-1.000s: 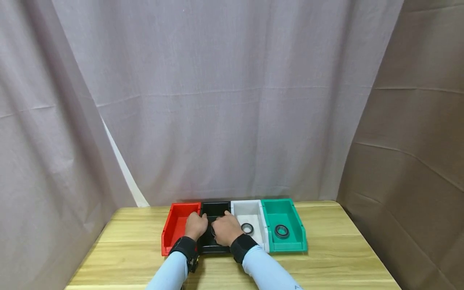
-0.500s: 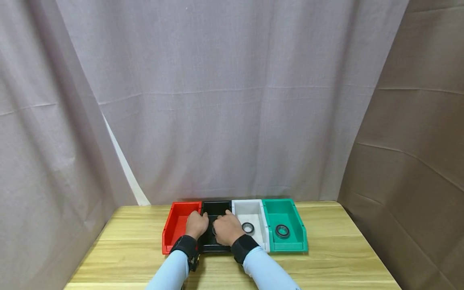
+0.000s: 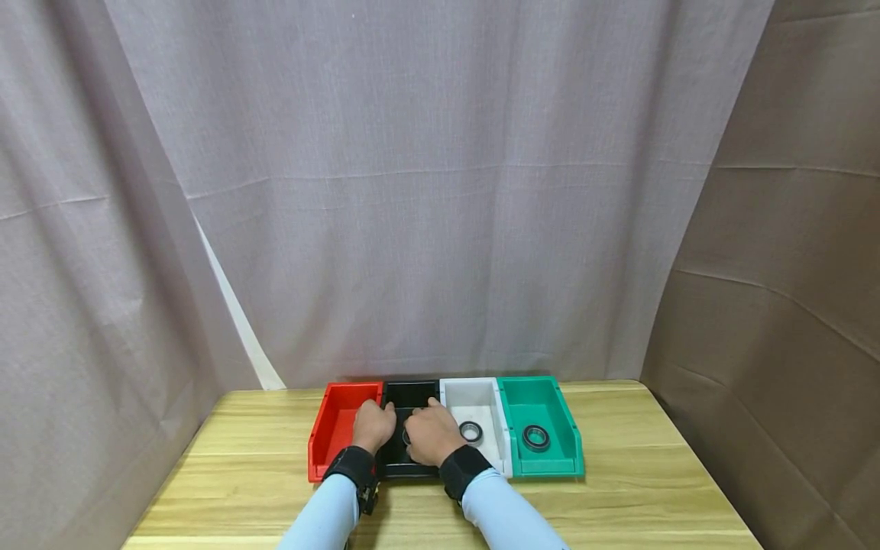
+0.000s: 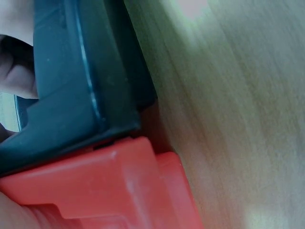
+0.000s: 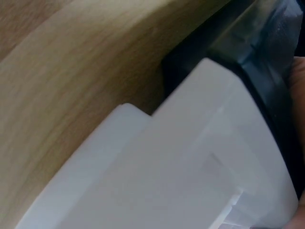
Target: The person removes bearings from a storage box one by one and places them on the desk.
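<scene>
Four-coloured open bins stand side by side, with the black bin (image 3: 410,471) between the red bin (image 3: 339,428) and the white bin (image 3: 474,393). My left hand (image 3: 372,427) grips the wall where the black and red bins meet. My right hand (image 3: 431,434) holds the wall between the black and white bins, fingers curled inside the black one. In the head view, a dark ring (image 3: 406,438) peeks out left of the right hand, mostly hidden. A bearing (image 3: 470,432) lies in the white bin. The fingertips of both hands are largely hidden.
The green bin (image 3: 539,466), at the right end of the row, holds another bearing (image 3: 535,438). A wooden table (image 3: 639,489) bears the bins. Grey curtain (image 3: 440,229) hangs behind the table, and brown cloth (image 3: 777,305) on the right.
Both hands and the bins keep their places. Only the head view has shifted very slightly.
</scene>
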The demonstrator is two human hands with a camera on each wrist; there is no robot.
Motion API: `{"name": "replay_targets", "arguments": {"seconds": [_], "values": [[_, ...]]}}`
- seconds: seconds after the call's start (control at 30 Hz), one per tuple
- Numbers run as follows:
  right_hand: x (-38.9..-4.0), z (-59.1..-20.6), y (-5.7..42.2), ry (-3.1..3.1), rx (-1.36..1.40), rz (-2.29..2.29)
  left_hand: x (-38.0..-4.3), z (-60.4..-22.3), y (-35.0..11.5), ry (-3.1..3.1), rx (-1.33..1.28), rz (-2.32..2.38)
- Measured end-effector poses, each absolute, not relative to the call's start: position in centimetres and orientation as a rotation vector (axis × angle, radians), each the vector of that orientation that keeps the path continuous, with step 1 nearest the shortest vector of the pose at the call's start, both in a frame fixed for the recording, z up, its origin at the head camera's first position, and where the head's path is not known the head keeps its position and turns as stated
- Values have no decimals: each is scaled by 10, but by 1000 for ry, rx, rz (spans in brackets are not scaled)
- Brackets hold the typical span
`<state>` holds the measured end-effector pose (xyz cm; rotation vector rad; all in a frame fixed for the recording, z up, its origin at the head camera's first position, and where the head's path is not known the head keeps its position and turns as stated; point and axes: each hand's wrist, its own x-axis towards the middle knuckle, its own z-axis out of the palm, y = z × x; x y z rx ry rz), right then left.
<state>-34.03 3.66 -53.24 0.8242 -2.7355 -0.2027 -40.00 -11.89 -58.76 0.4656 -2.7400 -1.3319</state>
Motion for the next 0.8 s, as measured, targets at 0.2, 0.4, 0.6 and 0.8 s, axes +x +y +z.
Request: {"name": "replay_targets", "arguments": {"seconds": [0.2, 0.4, 0.6, 0.8], "values": [[-341, -532, 37, -2720, 826, -196, -399, -583, -119, -2743, 459, -1332], [-340, -533, 39, -2730, 853, -76, -405, -595, -122, -2732, 430, -1323], [-341, -528, 46, -2796, 911, 203, -400, -588, -121, -2710, 419, -1366], [-335, -526, 55, -2770, 951, 453, -408, -595, -124, -2747, 389, -1398]]}}
